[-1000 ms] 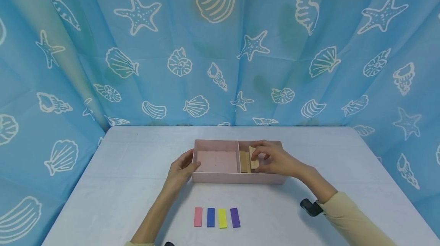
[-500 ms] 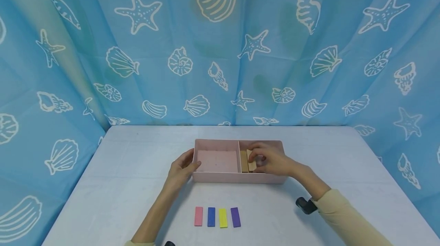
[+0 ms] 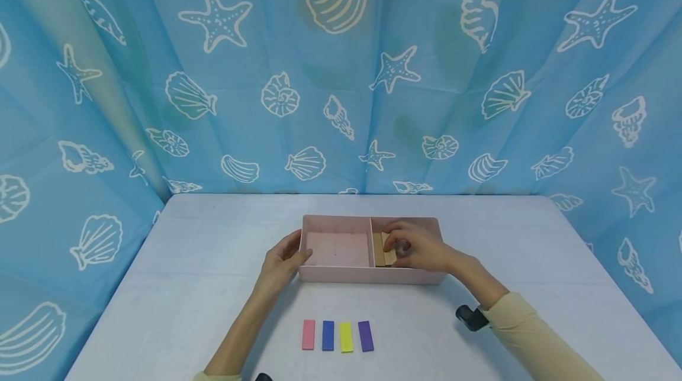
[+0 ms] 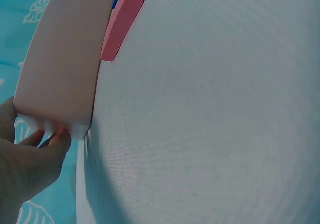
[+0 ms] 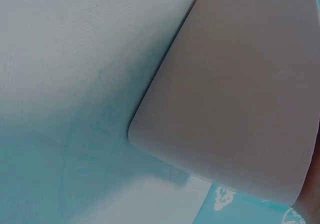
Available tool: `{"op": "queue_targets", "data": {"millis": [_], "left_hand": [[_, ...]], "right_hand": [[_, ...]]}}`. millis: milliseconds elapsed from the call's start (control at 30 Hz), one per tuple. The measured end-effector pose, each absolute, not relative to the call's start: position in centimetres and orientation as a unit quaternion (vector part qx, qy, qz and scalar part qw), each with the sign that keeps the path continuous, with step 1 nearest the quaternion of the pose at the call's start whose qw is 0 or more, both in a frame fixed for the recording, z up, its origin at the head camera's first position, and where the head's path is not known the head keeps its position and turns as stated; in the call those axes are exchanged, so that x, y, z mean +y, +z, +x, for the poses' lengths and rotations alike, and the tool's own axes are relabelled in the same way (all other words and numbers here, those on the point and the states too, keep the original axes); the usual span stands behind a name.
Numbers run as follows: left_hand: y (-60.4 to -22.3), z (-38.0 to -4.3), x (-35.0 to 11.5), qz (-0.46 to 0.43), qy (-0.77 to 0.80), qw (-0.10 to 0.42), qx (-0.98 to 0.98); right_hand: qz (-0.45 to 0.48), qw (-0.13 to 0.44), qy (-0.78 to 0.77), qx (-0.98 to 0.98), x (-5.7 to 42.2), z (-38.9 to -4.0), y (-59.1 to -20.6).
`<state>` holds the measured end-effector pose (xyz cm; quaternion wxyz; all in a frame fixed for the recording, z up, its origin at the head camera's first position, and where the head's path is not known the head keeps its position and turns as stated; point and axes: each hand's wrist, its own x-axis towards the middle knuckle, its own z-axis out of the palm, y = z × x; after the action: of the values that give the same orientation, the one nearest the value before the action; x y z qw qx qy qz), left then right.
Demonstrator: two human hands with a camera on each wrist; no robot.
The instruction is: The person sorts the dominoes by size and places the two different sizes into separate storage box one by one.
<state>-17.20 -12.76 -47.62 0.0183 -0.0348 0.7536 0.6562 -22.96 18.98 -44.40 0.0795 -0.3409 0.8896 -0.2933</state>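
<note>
A pink box (image 3: 367, 275) with two compartments stands on the table. My left hand (image 3: 282, 257) holds its left end, thumb over the rim; the left wrist view shows fingertips against the end wall of the box (image 4: 62, 58). Reaching into the right compartment, my right hand (image 3: 422, 249) pinches a pale wooden block (image 3: 389, 257) between thumb and fingers. That block stands beside a tan wooden block (image 3: 379, 250) lying along the divider. In the right wrist view, the outer wall of the box (image 5: 230, 93) hides nearly all of the right hand.
In front of the box lies a row of blocks: pink (image 3: 308, 335), blue (image 3: 328, 336), yellow (image 3: 346, 337) and purple (image 3: 366, 336). The box's left compartment (image 3: 338, 249) shows its bare floor. A blue curtain (image 3: 341, 73) with shell prints hangs behind the white table (image 3: 213, 286).
My right hand has moved left inside the compartment, bringing the pale block close to the tan one. The left hand keeps its place on the box.
</note>
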Motion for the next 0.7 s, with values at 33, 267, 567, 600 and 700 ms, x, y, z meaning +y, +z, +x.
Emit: {"op": "queue_targets", "data": {"millis": [33, 267, 567, 600, 700], "left_hand": [[-47.61, -17.18, -12.77, -0.034, 0.657, 0.018, 0.753], [-47.63, -17.15, -12.75, -0.027, 0.658, 0.018, 0.752], [-47.58, -17.13, -12.70, -0.032, 0.660, 0.019, 0.750], [-47.58, -17.12, -12.70, -0.031, 0.659, 0.020, 0.751], [-47.59, -17.11, -12.72, -0.033, 0.658, 0.022, 0.752]], "right_hand": [[-0.340, 0.080, -0.294, 0.890, 18.97, -22.96, -44.44], [-0.330, 0.088, -0.295, 0.893, 18.97, -22.99, -44.57], [-0.325, 0.076, -0.259, 0.906, 18.82, -23.10, -44.66], [-0.323, 0.076, -0.255, 0.908, 18.81, -23.09, -44.67], [-0.311, 0.074, -0.248, 0.914, 18.78, -23.06, -44.66]]}}
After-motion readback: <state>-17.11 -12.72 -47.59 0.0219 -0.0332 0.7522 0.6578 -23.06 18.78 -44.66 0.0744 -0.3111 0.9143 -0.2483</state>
